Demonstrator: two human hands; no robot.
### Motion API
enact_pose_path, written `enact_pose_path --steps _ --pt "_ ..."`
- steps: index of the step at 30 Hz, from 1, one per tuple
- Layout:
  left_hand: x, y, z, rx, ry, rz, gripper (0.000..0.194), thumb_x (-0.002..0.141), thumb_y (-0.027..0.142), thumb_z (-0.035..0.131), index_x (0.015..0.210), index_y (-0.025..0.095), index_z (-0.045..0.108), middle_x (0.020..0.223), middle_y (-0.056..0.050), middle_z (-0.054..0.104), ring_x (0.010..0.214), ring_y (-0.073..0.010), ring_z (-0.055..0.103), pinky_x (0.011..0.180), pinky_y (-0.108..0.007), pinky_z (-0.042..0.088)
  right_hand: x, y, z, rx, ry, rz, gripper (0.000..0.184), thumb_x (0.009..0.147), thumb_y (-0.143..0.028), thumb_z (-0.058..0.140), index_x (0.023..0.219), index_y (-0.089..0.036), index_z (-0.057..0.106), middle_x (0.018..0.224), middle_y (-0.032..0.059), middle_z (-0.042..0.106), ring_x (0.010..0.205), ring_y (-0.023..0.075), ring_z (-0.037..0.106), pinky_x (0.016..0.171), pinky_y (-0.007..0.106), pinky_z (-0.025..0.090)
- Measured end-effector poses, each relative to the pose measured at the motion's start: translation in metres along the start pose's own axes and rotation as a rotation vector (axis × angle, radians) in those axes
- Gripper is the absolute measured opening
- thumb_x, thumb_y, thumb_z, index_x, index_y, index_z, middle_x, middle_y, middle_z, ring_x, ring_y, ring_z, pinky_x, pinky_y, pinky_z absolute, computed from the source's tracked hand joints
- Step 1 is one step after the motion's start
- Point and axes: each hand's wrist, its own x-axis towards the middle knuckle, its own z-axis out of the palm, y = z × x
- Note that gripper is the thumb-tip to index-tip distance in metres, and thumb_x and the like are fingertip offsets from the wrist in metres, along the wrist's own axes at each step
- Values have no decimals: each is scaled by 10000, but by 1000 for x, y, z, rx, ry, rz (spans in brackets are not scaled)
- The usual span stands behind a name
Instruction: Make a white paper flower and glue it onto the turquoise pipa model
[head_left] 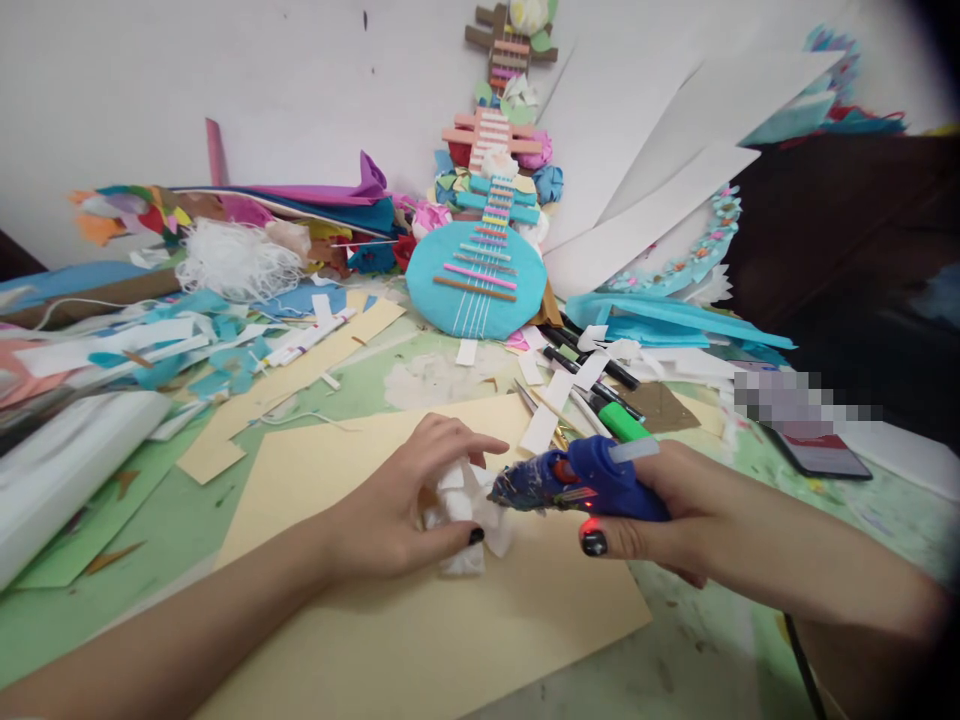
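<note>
My left hand is closed round a crumpled white paper flower, its thumb and fingers on either side. In my right hand is a blue hot glue gun, a glue stick sticking out at its back end and a small red light glowing by my thumb. Its dark, stained nozzle points left and meets or nearly meets the flower's right edge; I cannot tell which. Under both hands lies a sheet of cream paper. Part of the flower is hidden behind my left fingers.
A turquoise paper lute leans at the back among other paper instruments. Markers, white paper strips and scissors lie behind the glue gun. A phone rests at right. Paper scraps, white string and a white roll crowd the left.
</note>
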Motion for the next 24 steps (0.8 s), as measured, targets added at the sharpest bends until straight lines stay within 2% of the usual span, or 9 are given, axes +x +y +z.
enact_pose_path --steps 5,10,15,19,24 --pt "0 1 0 13 -23 -8 431 711 176 601 1134 225 535 1043 -78 526 1019 -248 467 862 -397 428 -3 0 -1 -13 1 111 426 738 -617 576 809 -199 615 622 -31 450 499 87 416 432 206 342" --pt "0 -1 -4 -27 -24 6 361 707 199 630 1063 224 575 1085 -85 514 1043 -251 478 887 -399 428 -1 0 0 25 -49 34 367 784 -558 565 809 -195 614 595 -41 451 480 76 409 427 201 313" --pt "2 1 -14 -21 -103 14 378 733 248 629 1105 230 568 1148 -98 548 1089 -262 489 943 -418 404 1 1 0 0 -48 38 380 785 -565 561 810 -190 616 591 -38 447 484 81 407 429 206 302" --pt "0 -2 -16 -90 -130 35 505 712 311 647 1199 258 526 1215 -95 542 1165 -283 463 983 -455 385 1 0 -1 -4 -39 -16 352 794 -545 563 838 -200 617 619 -41 452 487 74 407 440 202 313" --pt "-3 -6 -15 -107 -150 -5 544 697 208 632 1226 267 518 1267 -96 512 1220 -281 436 971 -444 416 -1 -1 -2 5 -40 -18 344 794 -534 570 879 -208 637 612 -41 455 485 73 411 433 198 313"
